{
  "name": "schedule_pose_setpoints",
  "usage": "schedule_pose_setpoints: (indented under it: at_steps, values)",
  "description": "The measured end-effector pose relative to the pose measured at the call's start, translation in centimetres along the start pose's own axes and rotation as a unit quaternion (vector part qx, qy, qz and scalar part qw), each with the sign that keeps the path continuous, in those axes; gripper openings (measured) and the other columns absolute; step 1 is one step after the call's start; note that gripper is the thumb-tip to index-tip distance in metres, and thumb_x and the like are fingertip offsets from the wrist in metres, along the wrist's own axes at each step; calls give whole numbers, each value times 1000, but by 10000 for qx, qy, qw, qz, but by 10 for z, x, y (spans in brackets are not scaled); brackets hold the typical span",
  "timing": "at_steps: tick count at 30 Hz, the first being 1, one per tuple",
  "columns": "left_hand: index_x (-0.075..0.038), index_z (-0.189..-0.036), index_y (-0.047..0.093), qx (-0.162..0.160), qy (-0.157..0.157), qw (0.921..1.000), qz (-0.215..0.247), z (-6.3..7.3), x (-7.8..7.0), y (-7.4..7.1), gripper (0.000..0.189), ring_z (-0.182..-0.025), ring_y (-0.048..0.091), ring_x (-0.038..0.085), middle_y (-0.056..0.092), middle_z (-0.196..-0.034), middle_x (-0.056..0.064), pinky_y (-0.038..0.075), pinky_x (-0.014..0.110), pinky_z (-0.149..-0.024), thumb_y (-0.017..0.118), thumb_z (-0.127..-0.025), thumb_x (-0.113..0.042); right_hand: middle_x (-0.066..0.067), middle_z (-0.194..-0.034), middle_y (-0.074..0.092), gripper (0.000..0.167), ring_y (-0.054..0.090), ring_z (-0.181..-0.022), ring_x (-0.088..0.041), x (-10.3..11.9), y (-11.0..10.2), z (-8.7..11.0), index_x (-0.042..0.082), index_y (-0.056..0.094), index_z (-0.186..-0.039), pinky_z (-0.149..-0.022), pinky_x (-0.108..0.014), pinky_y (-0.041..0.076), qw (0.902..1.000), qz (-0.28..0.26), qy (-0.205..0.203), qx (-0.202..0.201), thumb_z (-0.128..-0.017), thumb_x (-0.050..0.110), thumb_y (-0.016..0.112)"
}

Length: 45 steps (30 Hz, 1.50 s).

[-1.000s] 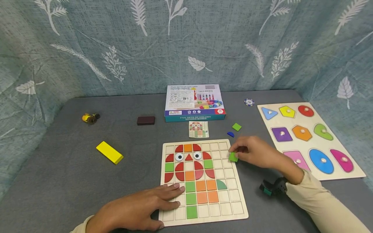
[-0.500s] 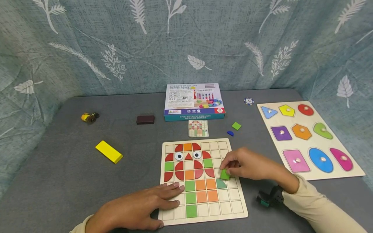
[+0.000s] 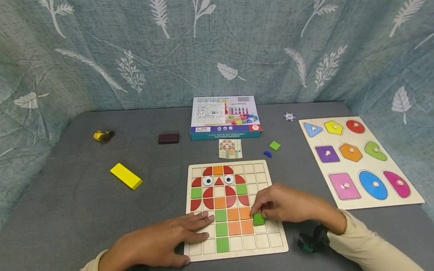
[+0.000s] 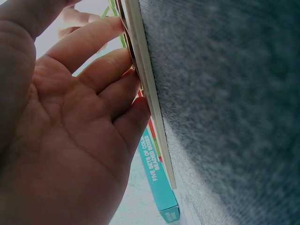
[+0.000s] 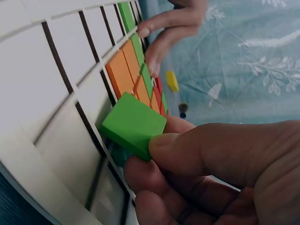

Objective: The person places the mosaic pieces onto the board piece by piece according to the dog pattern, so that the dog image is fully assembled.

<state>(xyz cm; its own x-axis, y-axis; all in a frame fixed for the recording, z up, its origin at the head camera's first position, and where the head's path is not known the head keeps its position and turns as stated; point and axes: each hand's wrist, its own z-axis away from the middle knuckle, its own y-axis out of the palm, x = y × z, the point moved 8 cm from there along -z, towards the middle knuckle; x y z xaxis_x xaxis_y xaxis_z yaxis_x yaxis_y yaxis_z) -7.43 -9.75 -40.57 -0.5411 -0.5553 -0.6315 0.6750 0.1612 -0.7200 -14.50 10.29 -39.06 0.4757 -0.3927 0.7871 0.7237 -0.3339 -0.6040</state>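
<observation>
My right hand [image 3: 285, 205] pinches a green square tile [image 5: 133, 124] between thumb and fingers. The tile is tilted, close over the right part of the wooden grid board [image 3: 278, 241], just right of the orange squares [image 3: 245, 213]. In the right wrist view a dark green piece [image 5: 119, 154] shows partly behind the held tile. My left hand [image 3: 166, 239] rests on the board's lower left with its fingers stretched out; the left wrist view shows the fingertips at the board's edge [image 4: 152, 103]. Red, orange and green pieces with two round eyes [image 3: 207, 181] form an owl-like pattern on the board.
Behind the board lie a pattern card [image 3: 230, 149], a toy box [image 3: 225, 118], a blue half-round piece [image 3: 268, 154] and another green square [image 3: 275, 145]. A knobbed shape puzzle [image 3: 362, 165] lies right. Leftward are a yellow block [image 3: 126, 175], dark block [image 3: 168, 139] and toy bee [image 3: 103, 136].
My right hand has carried the green tile from the board's right edge down and left, to beside the orange squares. The left hand has stayed in place.
</observation>
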Motion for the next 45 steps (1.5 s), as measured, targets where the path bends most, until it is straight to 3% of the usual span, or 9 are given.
schedule_pose_setpoints:
  at_steps: [18,22,28,32,38,41,45]
  values:
    - [-19,-139,56,-15,-94,9999,98,0,2,-2,57,-143,27,23,31,-156,-4,36,45,-107,75,-85,-21,11,-87,63,22,53,-75,1,7,7,-3,11,74,-99,-65,-20,49,9996,59,-263,93,-86,-5,64]
    - [-19,-139,56,-35,-108,9999,99,0,2,-2,58,-143,27,23,31,-155,-4,37,44,-106,76,-85,-20,8,-87,64,21,54,-75,-2,3,-1,-2,8,74,-99,-65,-21,50,9996,3,-258,-141,-86,-6,65]
    - [-19,-138,57,-22,-115,9999,94,0,2,-2,58,-143,28,23,33,-154,-4,37,43,-106,76,-84,-21,3,-94,68,17,56,-77,-6,-11,-27,1,6,74,-101,-67,-25,52,9961,234,-103,-850,-88,-2,67]
    - [-20,-138,57,-7,-128,9999,98,0,2,-1,58,-143,28,22,33,-154,-4,37,43,-107,76,-84,-21,-1,-99,69,20,60,-84,-12,-22,-46,6,3,74,-104,-73,-31,53,9882,608,108,-1404,-87,-4,67]
    - [-20,-139,56,3,-97,9999,118,0,1,-2,58,-143,28,22,33,-154,-4,37,42,-107,76,-84,-22,-6,-98,70,18,63,-92,-24,-38,-76,18,-1,73,-105,-80,-46,51,9572,1564,887,-2267,-88,-1,67]
    - [-21,-139,56,27,-143,9998,121,0,1,-1,59,-143,28,21,34,-154,-5,38,42,-106,76,-84,-23,-7,-97,69,17,63,-89,-23,-50,-87,22,-2,72,-106,-79,-46,51,9484,1461,1212,-2540,-89,1,67]
    - [-22,-139,56,15,-189,9997,180,-1,2,0,59,-142,29,21,33,-154,-7,39,41,-105,77,-84,-24,-10,-96,69,19,62,-86,-23,-64,-101,26,-4,71,-107,-77,-44,51,9394,1291,1331,-2885,-90,0,66]
